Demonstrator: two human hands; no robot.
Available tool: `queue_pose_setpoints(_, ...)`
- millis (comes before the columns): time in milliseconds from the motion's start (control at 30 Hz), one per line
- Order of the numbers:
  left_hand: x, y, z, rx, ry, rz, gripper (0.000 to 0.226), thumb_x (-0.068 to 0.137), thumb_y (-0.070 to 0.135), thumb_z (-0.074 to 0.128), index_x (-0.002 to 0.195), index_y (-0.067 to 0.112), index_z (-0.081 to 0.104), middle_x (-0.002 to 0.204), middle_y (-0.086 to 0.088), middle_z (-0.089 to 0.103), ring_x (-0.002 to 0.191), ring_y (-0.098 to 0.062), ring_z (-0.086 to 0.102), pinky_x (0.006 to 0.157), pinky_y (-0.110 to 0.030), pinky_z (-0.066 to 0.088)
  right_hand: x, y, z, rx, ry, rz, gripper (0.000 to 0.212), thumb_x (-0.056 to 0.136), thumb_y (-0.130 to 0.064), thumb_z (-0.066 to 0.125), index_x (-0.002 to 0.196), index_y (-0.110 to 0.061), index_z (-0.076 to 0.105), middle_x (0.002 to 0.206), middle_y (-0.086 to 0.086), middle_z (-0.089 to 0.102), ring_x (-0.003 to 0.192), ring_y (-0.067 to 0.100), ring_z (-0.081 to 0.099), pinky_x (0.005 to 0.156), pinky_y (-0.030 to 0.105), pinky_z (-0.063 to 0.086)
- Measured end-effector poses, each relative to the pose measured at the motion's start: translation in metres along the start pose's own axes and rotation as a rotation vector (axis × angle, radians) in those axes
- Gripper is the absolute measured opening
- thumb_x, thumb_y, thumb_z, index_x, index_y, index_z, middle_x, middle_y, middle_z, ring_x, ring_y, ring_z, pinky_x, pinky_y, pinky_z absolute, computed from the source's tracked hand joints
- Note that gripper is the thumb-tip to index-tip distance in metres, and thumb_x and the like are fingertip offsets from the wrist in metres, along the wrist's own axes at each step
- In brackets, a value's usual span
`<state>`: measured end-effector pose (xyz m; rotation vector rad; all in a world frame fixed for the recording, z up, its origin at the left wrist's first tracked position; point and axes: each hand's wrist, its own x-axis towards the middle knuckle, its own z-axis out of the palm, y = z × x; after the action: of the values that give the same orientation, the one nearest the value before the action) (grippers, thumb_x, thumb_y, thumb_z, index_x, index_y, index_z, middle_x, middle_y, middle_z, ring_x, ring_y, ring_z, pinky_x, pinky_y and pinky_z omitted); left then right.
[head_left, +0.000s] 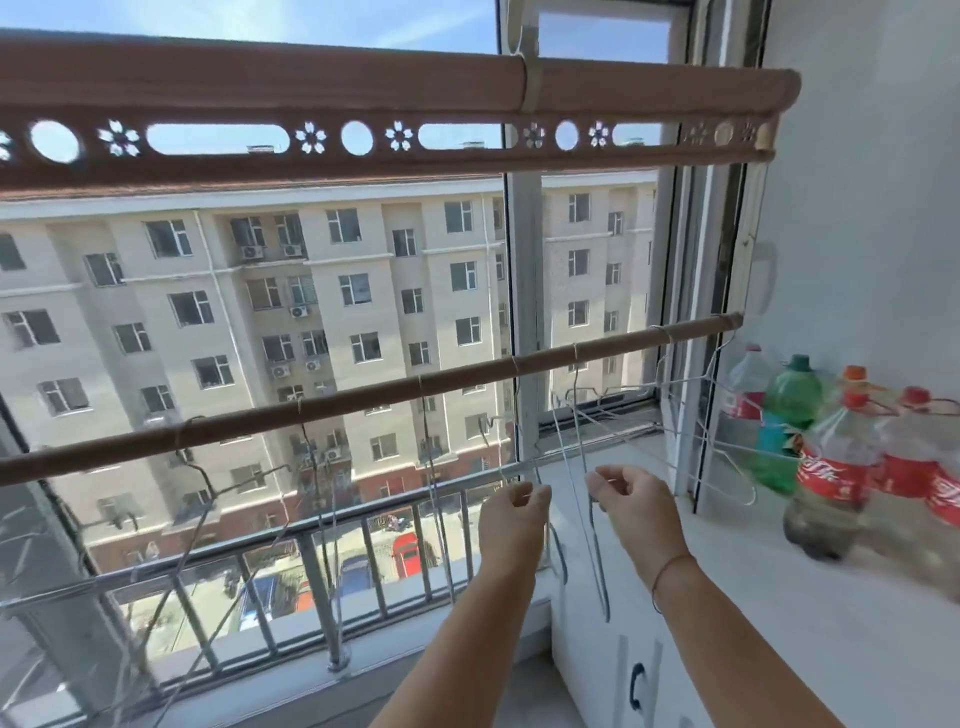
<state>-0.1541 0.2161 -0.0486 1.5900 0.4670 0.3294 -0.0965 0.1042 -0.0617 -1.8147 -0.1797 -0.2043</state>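
Note:
A brown pole (363, 397) crosses the window at an angle, with several thin wire hangers (691, 415) hooked on it. My left hand (511, 517) and my right hand (631, 493) are raised side by side below the pole. Each hand pinches the wire of a light hanger (589, 525) that hangs down between them. Its lower loop reaches down in front of the white cabinet. Which hook on the pole belongs to it I cannot tell.
A wide brown drying rack (395, 88) with flower cut-outs spans the top. Several cola and green soda bottles (831, 467) stand on the white counter (779, 597) at the right. A metal railing (311, 540) runs outside the window glass.

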Motion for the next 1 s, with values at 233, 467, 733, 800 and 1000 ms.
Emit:
queue_pose_setpoints(233,0.012,0.005,0.026,-0.129,0.044,-0.002,0.018,0.089,0.016,0.059,0.100,0.006,0.069,0.078,-0.001,0.069,0.066,-0.010,0.058,0.060,-0.016,0.044,0.024,0.001,0.000,0.053,-0.163,-0.030,0.006,0.086,-0.024,0.061,0.084,-0.018,0.061,0.081,0.005,0.067,0.079,0.018,0.062,0.073,0.026,0.050)
queue_pose_setpoints(467,0.012,0.005,0.030,-0.282,0.199,0.027,0.016,0.089,0.019,0.060,0.080,0.014,0.072,0.064,0.001,0.066,0.055,-0.010,0.049,0.058,-0.020,0.041,0.034,0.005,-0.003,0.163,-0.205,-0.072,0.015,0.086,-0.016,0.061,0.072,-0.022,0.061,0.066,0.004,0.065,0.059,0.009,0.058,0.057,0.015,0.046)
queue_pose_setpoints(733,0.006,0.007,0.032,-0.322,0.225,0.058,0.017,0.089,0.020,0.060,0.079,0.013,0.072,0.059,0.003,0.062,0.052,-0.006,0.047,0.055,-0.016,0.041,0.050,0.014,-0.012,0.158,-0.137,-0.082,0.021,0.088,-0.015,0.058,0.068,-0.021,0.061,0.064,0.003,0.063,0.058,0.011,0.054,0.059,0.020,0.043)
queue_pose_setpoints(800,0.007,0.007,0.033,-0.315,0.219,0.064,0.019,0.088,0.022,0.061,0.078,0.010,0.071,0.059,0.004,0.062,0.053,-0.006,0.048,0.057,-0.017,0.042,0.053,0.015,-0.015,0.155,-0.134,-0.080,0.021,0.088,-0.016,0.058,0.068,-0.020,0.061,0.063,0.003,0.062,0.056,0.011,0.052,0.059,0.021,0.043)
queue_pose_setpoints(1000,0.009,0.004,0.038,-0.249,0.233,0.145,0.013,0.089,0.024,0.060,0.098,0.014,0.063,0.089,0.000,0.064,0.085,-0.013,0.058,0.076,-0.021,0.045,0.060,0.019,-0.027,0.125,-0.154,-0.099,0.010,0.088,-0.020,0.058,0.079,-0.023,0.061,0.076,-0.001,0.065,0.072,0.012,0.059,0.065,0.019,0.044)
